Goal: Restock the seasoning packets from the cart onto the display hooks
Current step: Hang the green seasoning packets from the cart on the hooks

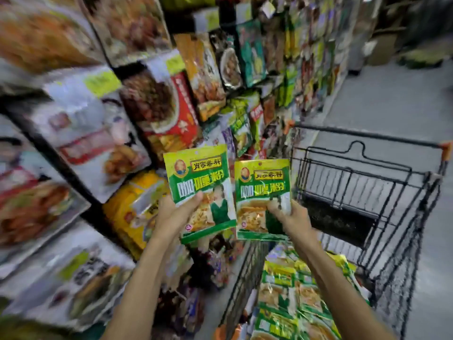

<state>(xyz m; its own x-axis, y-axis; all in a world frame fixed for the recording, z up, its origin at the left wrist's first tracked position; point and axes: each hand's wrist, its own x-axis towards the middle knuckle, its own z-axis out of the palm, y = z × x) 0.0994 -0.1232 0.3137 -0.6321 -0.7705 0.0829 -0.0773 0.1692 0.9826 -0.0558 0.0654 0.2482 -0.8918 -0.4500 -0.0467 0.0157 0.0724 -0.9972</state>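
My left hand (175,212) grips a green and yellow seasoning packet (199,177) by its lower left part, thumb on the front. My right hand (290,217) holds a second, matching packet (262,190) by its lower right part. Both packets are upright, side by side, in front of the display (152,106) of hanging packets on the left. Below the right arm, the black wire cart (362,192) holds several more green and yellow packets (294,295) in a loose pile.
The display wall of hanging packets runs along the left and away up the aisle. A yellow packet (137,207) hangs just left of my left hand. Grey floor (392,99) lies to the right of the cart. The view is blurred towards the edges.
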